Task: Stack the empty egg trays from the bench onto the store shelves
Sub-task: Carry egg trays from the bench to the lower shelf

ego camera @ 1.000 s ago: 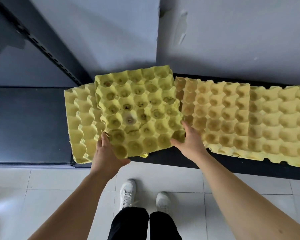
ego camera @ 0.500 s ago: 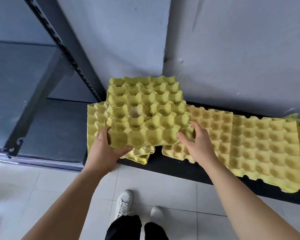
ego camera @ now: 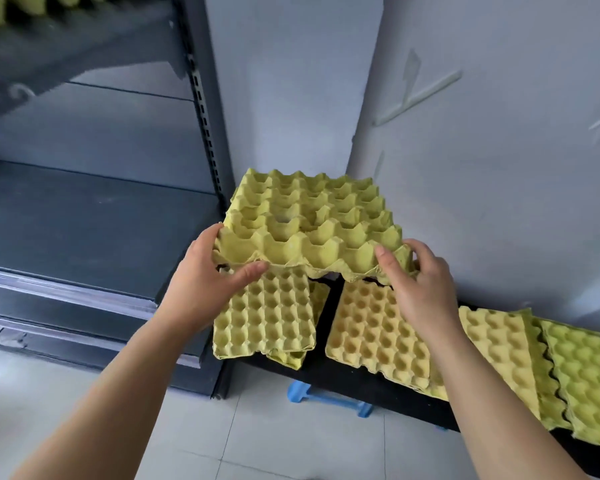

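We hold one yellow egg tray (ego camera: 309, 225) level in the air above the black bench (ego camera: 361, 382), so by our judgement we are mid-carry, between lifting it and shelving it. Our left hand (ego camera: 201, 289) grips the tray's near left corner, fingers closed over the edge and thumb pressed beneath. Our right hand (ego camera: 420, 289) clamps the near right corner the same way. Both forearms reach forward, wrists roughly level. More trays (ego camera: 264, 317) lie on the bench directly below the lifted one, and others continue to its right. The dark shelf (ego camera: 84, 230) stands left of the bench, its deck bare here. Next, we judge, the tray must swing left and be set down flat there, kept level so later trays nest.
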Demonstrator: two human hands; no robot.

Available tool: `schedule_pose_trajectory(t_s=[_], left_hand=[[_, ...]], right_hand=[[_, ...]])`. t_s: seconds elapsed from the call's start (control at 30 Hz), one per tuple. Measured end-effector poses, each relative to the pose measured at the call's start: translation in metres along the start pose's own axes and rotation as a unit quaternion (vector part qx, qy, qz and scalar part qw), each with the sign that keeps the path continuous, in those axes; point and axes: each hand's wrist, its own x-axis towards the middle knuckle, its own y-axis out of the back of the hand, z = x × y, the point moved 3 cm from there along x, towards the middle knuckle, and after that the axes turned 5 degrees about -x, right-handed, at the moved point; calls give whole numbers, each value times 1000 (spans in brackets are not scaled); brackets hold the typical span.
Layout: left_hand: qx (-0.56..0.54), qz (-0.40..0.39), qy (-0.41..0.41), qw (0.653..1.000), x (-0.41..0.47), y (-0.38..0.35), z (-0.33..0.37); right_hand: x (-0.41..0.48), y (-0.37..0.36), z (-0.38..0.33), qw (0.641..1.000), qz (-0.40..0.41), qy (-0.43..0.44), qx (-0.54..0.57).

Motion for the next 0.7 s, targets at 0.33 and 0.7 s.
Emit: schedule_pose_trajectory(t_s=[0.33,0.7], left_hand=[[-25,56,-10,998,-45,181,-27],[11,124,65,990,-85,389,-128]], right_hand=[[-76,-48,-158,996,-44,73,19],[-163,-196,-312,979,-163,119,36]])
